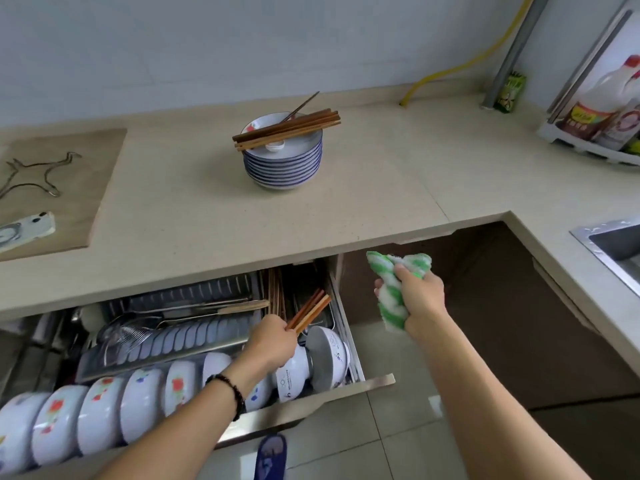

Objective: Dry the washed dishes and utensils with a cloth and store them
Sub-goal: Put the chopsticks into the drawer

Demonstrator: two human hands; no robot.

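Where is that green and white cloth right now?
The green and white cloth is bunched in the right hand, held below the counter edge, right of the open drawer.

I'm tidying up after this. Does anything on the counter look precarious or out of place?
Yes: several chopsticks lie loose across the top of the plate stack, ends overhanging the rim, so they could roll off.

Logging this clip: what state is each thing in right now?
Drawer: pulled open.
Left hand: grips chopsticks over the drawer.
Right hand: grips cloth, bunched.
Plates: stacked on the counter, more chopsticks on top.
Bowls: racked on edge in the drawer.
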